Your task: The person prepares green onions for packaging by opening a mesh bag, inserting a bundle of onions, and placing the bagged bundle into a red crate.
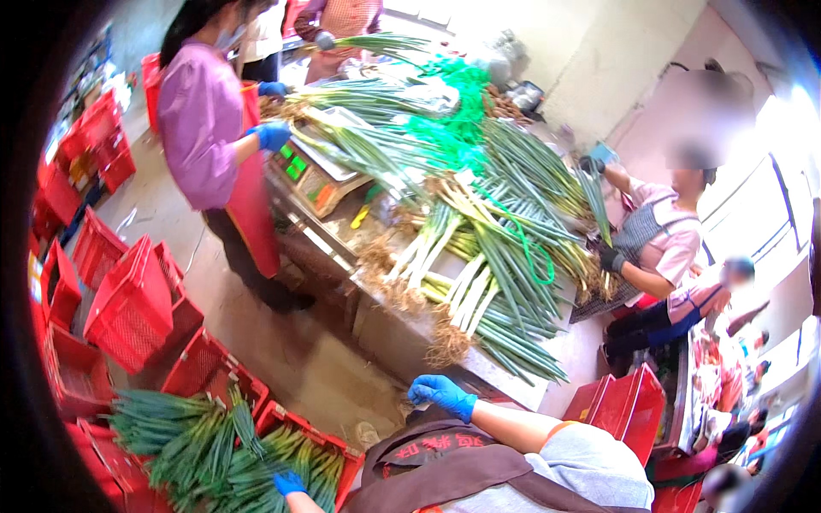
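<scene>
My left hand [290, 483], in a blue glove, is low at the bottom edge against green onions [211, 442] piled over red plastic crates. Whether its fingers grip any stalks is hard to see. In front of my apron, my right hand [444, 395], also blue-gloved, hangs with curled fingers and nothing visible in it. Just beyond it is a worktable [401, 320] heaped with long green onions [513, 256]. Their pale stalks and hairy roots [449, 340] point toward the near edge. A red crate rim [351, 452] shows beside my left hand.
Stacked red crates [131, 308] crowd the floor at left, more red crates [632, 410] stand at right. A person [199, 128] in blue gloves holds onions over a weighing scale [327, 173]. Another person [654, 237] handles onions across the table. Green netting [449, 128] lies among the bundles.
</scene>
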The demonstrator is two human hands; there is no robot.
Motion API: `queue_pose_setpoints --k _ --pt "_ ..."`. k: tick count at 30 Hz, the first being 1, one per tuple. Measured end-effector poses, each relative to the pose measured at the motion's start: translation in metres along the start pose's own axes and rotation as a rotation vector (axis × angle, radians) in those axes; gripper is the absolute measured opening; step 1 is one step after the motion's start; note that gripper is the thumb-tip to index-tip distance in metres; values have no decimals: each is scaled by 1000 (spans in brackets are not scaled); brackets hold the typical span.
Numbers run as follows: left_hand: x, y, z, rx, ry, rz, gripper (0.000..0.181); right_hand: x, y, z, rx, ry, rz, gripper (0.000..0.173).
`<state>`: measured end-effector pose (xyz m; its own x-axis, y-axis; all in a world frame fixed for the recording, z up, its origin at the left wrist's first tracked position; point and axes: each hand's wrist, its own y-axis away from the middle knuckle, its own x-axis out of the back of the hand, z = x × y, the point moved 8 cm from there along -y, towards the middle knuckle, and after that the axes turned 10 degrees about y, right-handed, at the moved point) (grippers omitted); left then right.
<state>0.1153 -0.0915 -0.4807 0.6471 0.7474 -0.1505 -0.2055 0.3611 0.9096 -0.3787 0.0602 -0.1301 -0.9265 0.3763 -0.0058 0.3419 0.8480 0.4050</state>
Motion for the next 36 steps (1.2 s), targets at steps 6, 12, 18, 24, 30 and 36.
queue_pose_setpoints --k 6,12,18,24,30,36 --pt "9 33 -70 275 -683 -308 37 78 -12 -90 135 31 -37 23" --pt "-104 226 -111 300 -789 -444 22 331 -70 -157 535 275 767 18" --pt "-170 255 -109 2 -880 -554 16 474 -89 -129 -131 1078 1201 35" --pt "-244 330 -112 -278 -1068 -746 27 476 -54 -151 405 698 1432 17" --pt "-340 497 -221 41 -1002 -1153 34 222 -53 -166 584 844 358 14" --pt "-381 535 -235 91 -780 -1388 36 47 -25 -120 634 897 22 20"
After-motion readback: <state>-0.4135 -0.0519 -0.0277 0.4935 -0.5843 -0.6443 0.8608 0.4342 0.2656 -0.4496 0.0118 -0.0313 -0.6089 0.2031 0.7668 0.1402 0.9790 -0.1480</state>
